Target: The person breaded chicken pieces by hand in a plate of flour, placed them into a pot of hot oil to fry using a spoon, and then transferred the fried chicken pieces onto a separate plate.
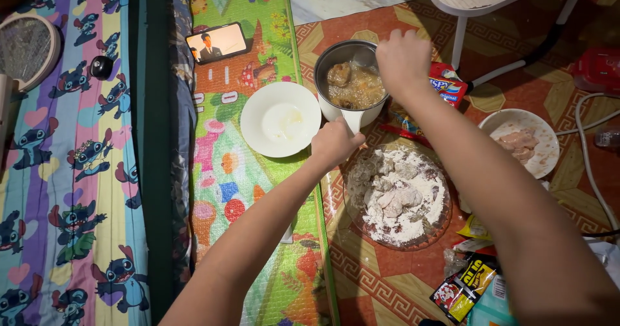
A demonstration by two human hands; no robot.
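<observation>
The left hand (334, 144) is closed around the white handle of a small pot (352, 81) of browned chicken pieces. The right hand (403, 58) hovers over the pot's rim, fingers curled down; what they grip cannot be told. Just below the left hand sits a glass bowl (399, 195) of floured chicken. A red-and-blue packet (447, 86) lies beside the right wrist, black-and-yellow sachets (466, 287) under the right forearm.

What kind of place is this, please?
Probably a home floor used for cooking: a cartoon-print bedsheet, a colourful play mat, and a pot and floured bowl set on a patterned floor covering.
</observation>
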